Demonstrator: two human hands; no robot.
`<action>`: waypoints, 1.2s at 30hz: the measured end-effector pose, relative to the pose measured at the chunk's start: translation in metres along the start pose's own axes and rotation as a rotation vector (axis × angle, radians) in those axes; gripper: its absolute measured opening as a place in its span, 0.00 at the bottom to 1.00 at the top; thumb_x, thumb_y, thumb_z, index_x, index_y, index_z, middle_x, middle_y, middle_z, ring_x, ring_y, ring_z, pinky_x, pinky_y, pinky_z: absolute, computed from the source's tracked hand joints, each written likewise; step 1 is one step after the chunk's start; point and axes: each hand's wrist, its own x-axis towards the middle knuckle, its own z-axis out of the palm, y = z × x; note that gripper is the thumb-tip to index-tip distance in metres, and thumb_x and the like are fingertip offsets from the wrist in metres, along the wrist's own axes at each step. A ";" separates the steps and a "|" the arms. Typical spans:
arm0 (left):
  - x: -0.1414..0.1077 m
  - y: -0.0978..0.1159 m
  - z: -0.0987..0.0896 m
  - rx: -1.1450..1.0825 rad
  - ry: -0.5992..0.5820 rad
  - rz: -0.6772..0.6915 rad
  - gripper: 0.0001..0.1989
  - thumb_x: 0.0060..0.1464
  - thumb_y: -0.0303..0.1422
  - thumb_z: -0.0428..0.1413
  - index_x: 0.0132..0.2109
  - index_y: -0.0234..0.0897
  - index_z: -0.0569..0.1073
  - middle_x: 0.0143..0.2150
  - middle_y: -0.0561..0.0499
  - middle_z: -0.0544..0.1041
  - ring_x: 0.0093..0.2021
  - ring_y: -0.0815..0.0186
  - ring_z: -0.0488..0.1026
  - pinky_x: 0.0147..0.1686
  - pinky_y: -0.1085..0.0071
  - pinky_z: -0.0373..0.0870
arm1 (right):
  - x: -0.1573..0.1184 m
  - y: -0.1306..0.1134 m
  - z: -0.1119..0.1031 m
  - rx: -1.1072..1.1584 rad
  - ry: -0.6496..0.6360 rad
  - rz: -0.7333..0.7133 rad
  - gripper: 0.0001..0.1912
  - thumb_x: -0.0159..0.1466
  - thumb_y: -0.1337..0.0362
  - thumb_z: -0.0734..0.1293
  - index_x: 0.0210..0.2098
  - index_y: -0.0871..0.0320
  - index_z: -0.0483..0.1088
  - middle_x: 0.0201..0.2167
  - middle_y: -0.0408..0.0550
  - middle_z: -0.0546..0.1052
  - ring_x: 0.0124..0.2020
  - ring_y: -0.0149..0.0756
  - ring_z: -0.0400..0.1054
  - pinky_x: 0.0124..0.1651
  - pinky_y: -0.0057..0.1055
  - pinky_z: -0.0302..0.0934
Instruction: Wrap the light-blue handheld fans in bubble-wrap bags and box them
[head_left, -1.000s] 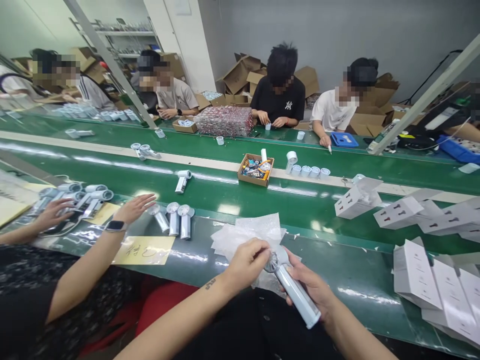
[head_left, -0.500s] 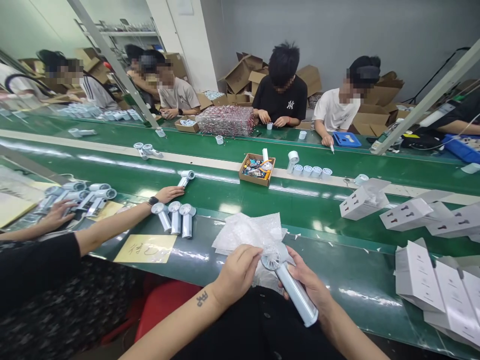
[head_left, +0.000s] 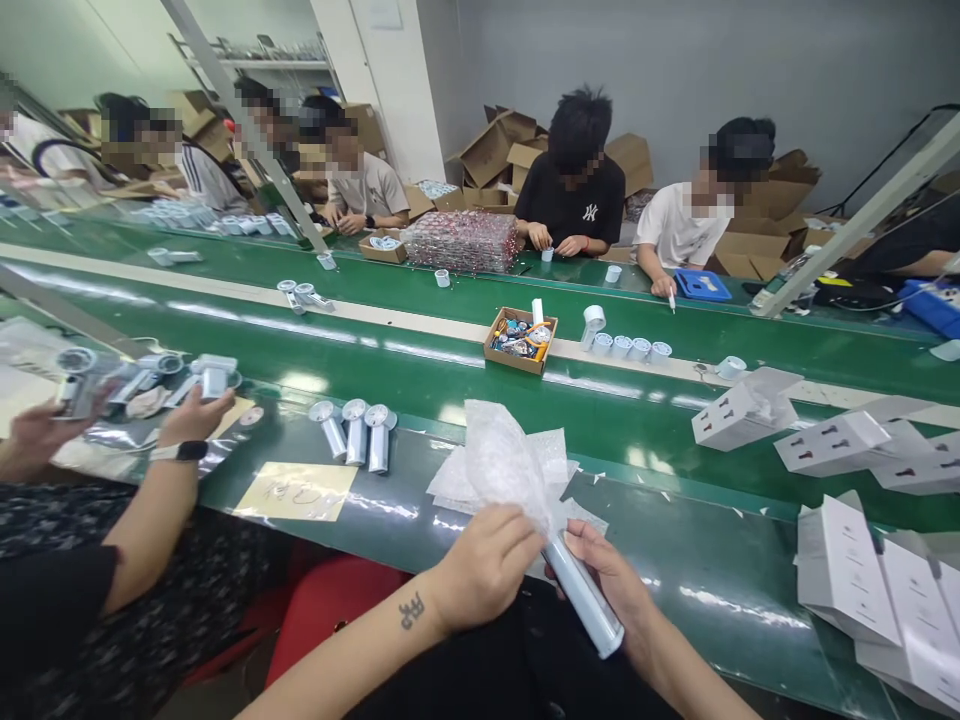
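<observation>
My right hand (head_left: 604, 570) is closed around the handle of a pale blue handheld fan (head_left: 589, 600), which slants down to the right. A clear bubble wrap bag (head_left: 506, 455) covers the fan's head, so the head is hidden. My left hand (head_left: 491, 560) pinches the bag's edge close to the top of the handle. Beneath the raised bag, more bubble wrap bags (head_left: 450, 480) lie on the green bench.
Three handheld fans (head_left: 356, 435) lie left of the bags, above a yellow paper (head_left: 296, 490). White boxes (head_left: 847, 575) stand at right. A parts box (head_left: 521, 340) sits on the green belt (head_left: 420, 375). A co-worker's hands (head_left: 187, 415) handle fans at far left.
The bubble wrap bag now stands up over the fan's head, which showed bare before. At left, the co-worker's hand has drawn back from the belt, and the fan there is gone from that spot.
</observation>
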 end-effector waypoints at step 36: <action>0.000 -0.031 0.001 -0.229 -0.344 -0.558 0.14 0.57 0.29 0.48 0.44 0.39 0.77 0.37 0.46 0.78 0.38 0.62 0.74 0.40 0.69 0.68 | -0.002 -0.007 0.001 -0.053 -0.380 0.058 0.29 0.49 0.63 0.77 0.50 0.58 0.72 0.42 0.51 0.77 0.25 0.30 0.69 0.24 0.29 0.70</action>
